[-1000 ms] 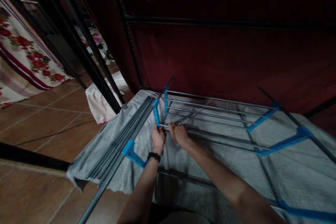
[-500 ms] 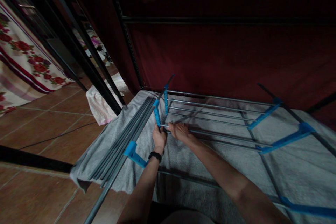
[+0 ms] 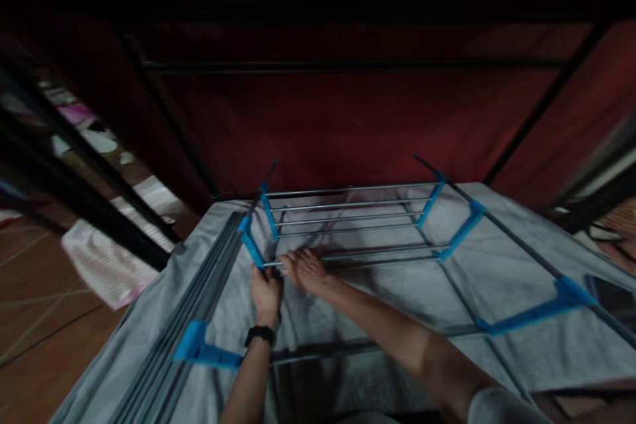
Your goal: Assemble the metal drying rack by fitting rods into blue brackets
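A rack of grey metal rods and blue plastic brackets lies on a grey cloth. My right hand is closed over the left end of one rod. Just left of it, my left hand, with a black band at the wrist, grips the lower end of a blue bracket where that rod meets it. My fingertips are partly hidden under the rod. Nearer to me on the left side pole sits another blue bracket.
Several loose grey rods lie bundled left of the rack. Black metal posts stand at left, before a tiled floor and a pale striped cloth. A dark red curtain hangs behind a black crossbar.
The view has swung to the right, so the rack appears further left and more of its right side shows. Both hands stay at the same bracket and rod end.
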### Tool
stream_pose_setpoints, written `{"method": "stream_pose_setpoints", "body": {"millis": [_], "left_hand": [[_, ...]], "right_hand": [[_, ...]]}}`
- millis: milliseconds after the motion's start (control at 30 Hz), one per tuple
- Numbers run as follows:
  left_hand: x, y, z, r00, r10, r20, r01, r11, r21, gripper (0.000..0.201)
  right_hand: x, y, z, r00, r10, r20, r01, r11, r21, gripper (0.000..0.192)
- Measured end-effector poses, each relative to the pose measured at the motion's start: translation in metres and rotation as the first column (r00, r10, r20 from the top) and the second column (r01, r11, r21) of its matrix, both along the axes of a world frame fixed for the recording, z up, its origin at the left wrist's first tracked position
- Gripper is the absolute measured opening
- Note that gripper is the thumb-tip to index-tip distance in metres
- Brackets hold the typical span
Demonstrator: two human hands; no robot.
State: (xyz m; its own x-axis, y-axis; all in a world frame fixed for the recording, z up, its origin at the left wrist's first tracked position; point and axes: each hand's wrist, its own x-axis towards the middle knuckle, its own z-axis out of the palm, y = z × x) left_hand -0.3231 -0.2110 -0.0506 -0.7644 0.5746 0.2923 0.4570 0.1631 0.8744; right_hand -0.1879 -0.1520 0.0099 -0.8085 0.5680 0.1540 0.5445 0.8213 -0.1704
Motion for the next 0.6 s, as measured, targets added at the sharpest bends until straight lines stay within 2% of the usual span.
{"method": "stream_pose_setpoints", "body": {"millis": [133, 233, 367, 467, 600], "left_hand": [[-0.009, 0.006, -0.007, 0.999, -0.016, -0.048, 0.018, 0.999, 0.03, 0.012], [-0.013, 0.01, -0.01, 0.995, 0.019, -0.093, -0.022, 0.999, -0.038, 0.02], [-0.013, 0.013, -0.008, 0.99, 0.069, -0.121, -0.081, 0.991, -0.104, 0.029], [-0.014, 0.014, -0.007, 0.988, 0.08, -0.131, -0.094, 0.99, -0.107, 0.029], [-0.019, 0.014, -0.013, 0.984, 0.044, -0.175, -0.062, 0.993, -0.1, 0.027]], "right_hand": [[0.046, 0.005, -0.016, 0.992, -0.062, -0.107, 0.075, 0.991, 0.115, 0.033], [0.095, 0.013, -0.028, 0.976, -0.174, -0.131, 0.196, 0.966, 0.171, 0.029], [0.153, 0.028, -0.038, 0.952, -0.281, -0.121, 0.303, 0.92, 0.248, 0.024], [0.176, 0.041, -0.039, 0.949, -0.3, -0.101, 0.317, 0.91, 0.268, 0.024], [0.183, 0.051, -0.037, 0.966, -0.257, -0.039, 0.258, 0.927, 0.271, 0.028]]}}
